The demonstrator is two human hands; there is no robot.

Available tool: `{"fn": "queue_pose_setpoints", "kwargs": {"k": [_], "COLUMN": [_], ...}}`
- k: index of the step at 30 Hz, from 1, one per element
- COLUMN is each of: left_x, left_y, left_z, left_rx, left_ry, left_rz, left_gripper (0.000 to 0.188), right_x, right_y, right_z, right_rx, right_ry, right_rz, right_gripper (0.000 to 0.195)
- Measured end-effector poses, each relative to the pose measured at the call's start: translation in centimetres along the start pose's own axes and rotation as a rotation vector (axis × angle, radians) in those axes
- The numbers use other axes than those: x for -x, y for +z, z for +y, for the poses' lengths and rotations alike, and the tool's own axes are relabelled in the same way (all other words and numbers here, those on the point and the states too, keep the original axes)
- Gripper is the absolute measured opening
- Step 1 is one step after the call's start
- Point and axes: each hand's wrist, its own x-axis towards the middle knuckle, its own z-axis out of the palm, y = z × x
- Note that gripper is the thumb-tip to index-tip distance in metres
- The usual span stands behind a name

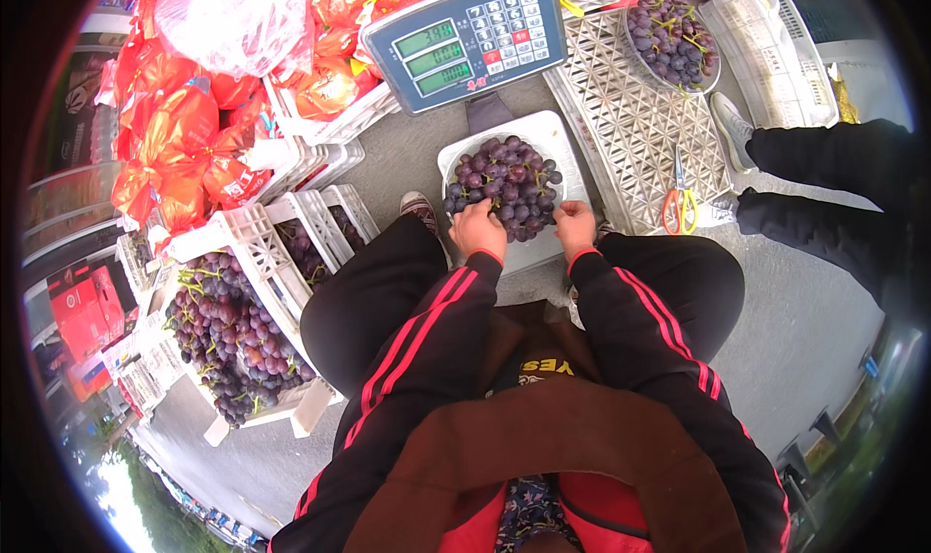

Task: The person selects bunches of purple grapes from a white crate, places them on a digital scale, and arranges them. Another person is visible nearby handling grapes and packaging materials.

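Note:
A shallow clear bowl (564, 189) piled with dark purple grapes (508, 176) rests on the white pan (564, 142) of a digital scale. My left hand (477, 230) is at the bowl's near left side, its curled fingers against the grapes. At the near right side of the rim is my right hand (575, 226), with thumb and fingers close together. The fingers hide what each hand may be gripping. Behind the pan stands the scale's tilted display panel (465, 40), with lit screens and a keypad.
At right, an upturned plastic crate (625, 117) carries scissors (680, 204) and another bowl of grapes (670, 44). A person's dark-trousered legs (814, 160) stand beside it. Grape crates (254, 284) sit left of my knee, below red plastic bags (178, 131).

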Motion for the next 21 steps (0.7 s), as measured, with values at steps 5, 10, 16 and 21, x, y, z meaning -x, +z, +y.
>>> {"fn": "queue_pose_setpoints", "kwargs": {"k": [5,10,16,21], "left_x": [-2.0,-8.5,-10.6,-10.0], "left_y": [-0.1,3.0,3.1,3.4], "left_z": [-2.6,-8.2,-7.8,-6.9], "left_rx": [0.127,0.646,0.866,0.743], "left_ry": [0.040,-0.406,-0.591,-0.539], "left_rz": [0.336,0.359,0.038,0.138], "left_gripper": [0.031,0.027,0.026,0.026], "right_x": [-0.2,-3.3,-12.6,-15.5], "right_y": [-0.1,-1.1,-14.9,-26.0], "right_z": [-2.3,-2.8,-16.1,-13.5], "right_rx": [-0.087,0.188,1.008,1.257], "right_ry": [0.052,-0.126,-0.436,-0.181], "right_rz": [0.085,0.203,-0.352,-0.508], "right_gripper": [0.027,0.023,0.025,0.041]}}
